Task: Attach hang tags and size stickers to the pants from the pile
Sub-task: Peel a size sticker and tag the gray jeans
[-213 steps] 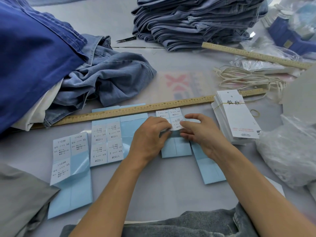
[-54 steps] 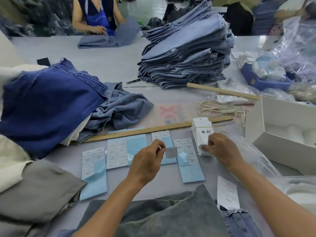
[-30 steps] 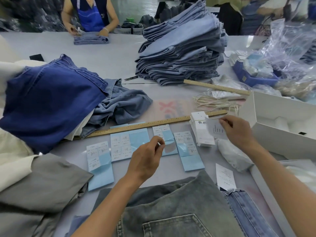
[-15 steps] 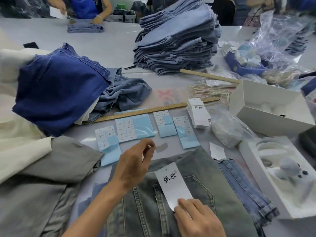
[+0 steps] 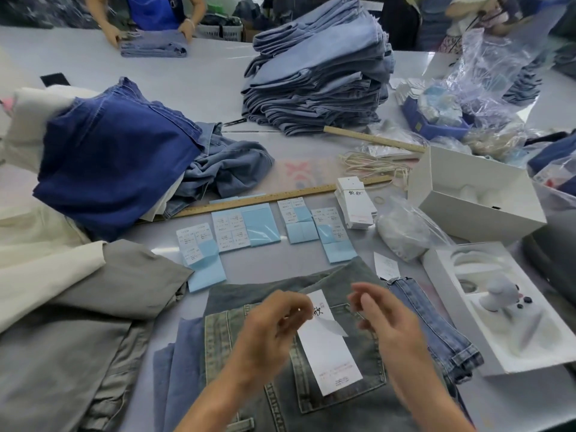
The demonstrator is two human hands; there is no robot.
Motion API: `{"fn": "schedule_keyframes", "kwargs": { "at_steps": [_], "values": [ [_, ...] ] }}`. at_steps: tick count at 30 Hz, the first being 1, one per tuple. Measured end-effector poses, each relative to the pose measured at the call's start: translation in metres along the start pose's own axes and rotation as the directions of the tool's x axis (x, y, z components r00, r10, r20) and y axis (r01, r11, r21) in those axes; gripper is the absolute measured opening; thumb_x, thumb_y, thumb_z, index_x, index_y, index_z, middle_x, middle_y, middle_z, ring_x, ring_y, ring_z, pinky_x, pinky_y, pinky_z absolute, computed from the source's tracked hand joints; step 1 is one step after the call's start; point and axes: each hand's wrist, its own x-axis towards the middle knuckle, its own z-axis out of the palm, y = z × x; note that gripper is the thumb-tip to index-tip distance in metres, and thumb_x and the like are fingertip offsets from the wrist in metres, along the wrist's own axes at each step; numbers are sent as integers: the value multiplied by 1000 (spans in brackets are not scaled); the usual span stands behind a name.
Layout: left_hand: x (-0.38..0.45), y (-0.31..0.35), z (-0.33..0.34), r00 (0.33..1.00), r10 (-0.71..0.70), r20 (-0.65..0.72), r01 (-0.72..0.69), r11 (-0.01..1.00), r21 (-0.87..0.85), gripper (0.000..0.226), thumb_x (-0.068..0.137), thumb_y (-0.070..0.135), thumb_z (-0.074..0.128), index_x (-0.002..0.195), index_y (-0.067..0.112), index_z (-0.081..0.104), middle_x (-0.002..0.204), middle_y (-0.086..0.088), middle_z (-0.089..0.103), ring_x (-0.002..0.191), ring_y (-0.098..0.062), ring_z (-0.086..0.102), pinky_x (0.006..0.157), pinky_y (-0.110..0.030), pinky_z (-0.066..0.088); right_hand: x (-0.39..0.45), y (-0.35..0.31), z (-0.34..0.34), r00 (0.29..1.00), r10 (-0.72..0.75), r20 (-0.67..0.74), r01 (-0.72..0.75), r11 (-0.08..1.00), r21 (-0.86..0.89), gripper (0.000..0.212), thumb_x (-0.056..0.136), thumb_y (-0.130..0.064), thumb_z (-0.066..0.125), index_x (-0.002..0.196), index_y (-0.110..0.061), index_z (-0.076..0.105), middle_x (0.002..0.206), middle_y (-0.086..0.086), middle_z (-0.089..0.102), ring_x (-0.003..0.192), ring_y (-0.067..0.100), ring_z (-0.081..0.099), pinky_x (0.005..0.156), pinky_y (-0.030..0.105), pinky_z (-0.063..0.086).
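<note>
Grey jeans (image 5: 343,400) lie face down in front of me. A white hang tag (image 5: 330,353) rests flat on their back pocket. My left hand (image 5: 274,325) hovers at the tag's upper left and pinches a small size sticker (image 5: 332,326) that reaches over the tag. My right hand (image 5: 383,316) floats just right of the tag, fingers loosely curled, holding nothing. Blue sticker sheets (image 5: 261,226) lie in a row beyond the jeans. A stack of hang tags (image 5: 355,204) stands to their right. The pile of folded blue pants (image 5: 314,79) sits at the back.
A wooden ruler (image 5: 265,198) runs behind the sticker sheets. Dark blue denim (image 5: 115,157) and grey cloth (image 5: 62,307) crowd the left. A white box (image 5: 473,194), a foam tray (image 5: 498,307) and a plastic bag (image 5: 405,235) fill the right. Another person (image 5: 149,23) folds pants across the table.
My right hand has let go of the hang tag, which now lies on the pocket, and has lifted beside it. My left hand has brought the sticker over the tag.
</note>
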Motion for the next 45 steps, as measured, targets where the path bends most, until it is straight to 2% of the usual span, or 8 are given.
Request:
{"fn": "schedule_keyframes", "kwargs": {
  "at_steps": [2, 6, 10, 14, 17, 32, 40, 45],
  "values": [
    [14, -3, -9, 976, -128, 175, 163, 966, -202, 30, 90, 0, 73, 92, 29, 71, 97, 10, 62, 85, -6, 56, 71, -18, 40, 18, -14, -6, 982, 76, 172, -77, 997, 0, 23, 93, -29, 59, 104, -20, 78, 103, 5, 76, 103, 27, 69, 81, 31, 54],
    [34, -5, -31, 895, -116, 430, 331, 819, -468, 3, 89, 20, 77, 89, 22, 75, 105, -7, 46, 95, -23, 45, 80, -38, 37, 27, -34, -2, 829, 177, 530, -106, 981, -163, 30, 93, -44, 69, 104, -18, 78, 103, 6, 75, 97, 18, 68, 85, 30, 52],
    [48, -6, -30, 851, 3, 524, 408, 625, -666, 6, 92, 17, 74, 92, 11, 73, 110, -11, 42, 95, -30, 47, 82, -50, 44, 18, -36, 12, 755, 187, 629, -179, 981, -76, 33, 87, -42, 73, 103, -13, 77, 95, 6, 71, 90, 14, 64, 76, 24, 51],
    [56, -6, -22, 832, 107, 544, 409, 545, -732, 2, 94, 16, 72, 93, 14, 73, 111, -9, 44, 90, -23, 52, 76, -36, 52, 12, -33, 15, 752, 195, 630, -247, 969, -5, 38, 84, -34, 78, 101, -1, 71, 89, 5, 66, 81, 11, 61, 70, 22, 49],
    [58, -9, -17, 826, 114, 552, 428, 509, -747, 2, 93, 16, 73, 92, 16, 74, 111, -9, 43, 90, -25, 48, 73, -31, 50, 9, -33, 12, 743, 187, 642, -309, 948, 82, 18, 87, -23, 76, 96, -7, 72, 85, 4, 66, 75, 10, 61, 66, 20, 50],
    [65, -14, -12, 835, 168, 524, 384, 505, -773, 3, 93, 16, 72, 92, 18, 75, 105, -14, 37, 82, -11, 52, 71, -19, 48, 5, -25, 14, 664, 245, 706, -457, 881, 123, 14, 84, -21, 81, 89, -12, 71, 82, 7, 59, 73, 15, 52, 68, 27, 46],
    [62, -28, -11, 825, 149, 545, 414, 498, -762, 7, 95, 19, 71, 98, 16, 76, 105, -11, 45, 88, -16, 52, 71, -21, 49, 9, -18, 16, 734, 219, 643, -381, 916, 124, 12, 79, -17, 83, 83, -11, 73, 74, 4, 62, 63, 13, 49, 65, 21, 45],
    [49, -55, -15, 871, -117, 478, 460, 537, -707, 50, 90, 9, 74, 138, 10, 59, 108, -10, 59, 95, -21, 52, 78, -31, 48, 17, -18, 1, 852, 223, 474, -276, 960, 44, 14, 79, -18, 82, 84, -8, 74, 80, 13, 63, 63, 14, 49, 59, 18, 43]
  ]
}}
